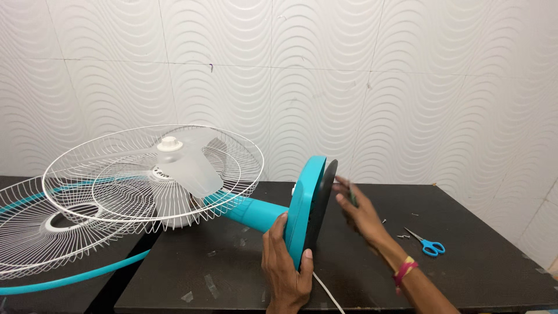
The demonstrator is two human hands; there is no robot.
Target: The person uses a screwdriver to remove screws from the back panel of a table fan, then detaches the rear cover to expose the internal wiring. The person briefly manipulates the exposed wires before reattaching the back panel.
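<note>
Two hands at work: both on the round base of a table fan lying on its side.
Left hand (285, 264): grasping the turquoise base (303, 206) by its lower rim, thumb on the near face, fingers wrapped behind.
Right hand (359, 210): blurred, fingers spread against the black underside (325, 200) of the base; a small dark-green item seems pinched in it, kind not discernible. A red and yellow band sits on the wrist.
Fan position: on the dark bench (465, 273), base standing on edge at centre.
Long axis: runs from the base leftward along the turquoise neck (256, 212) to the motor and white blade (189, 166).
Key relation: underside faces right, so the right hand is the nearer one to it; the left steadies from below.
Rear grille (151, 174): white wire, around the blade.
Loose front grille (40, 232): far left, turquoise rim.
Cord (326, 292): white, trailing from the base.
Scissors (427, 244): blue-handled, right of the hands, small screws (402, 236) near them.
</note>
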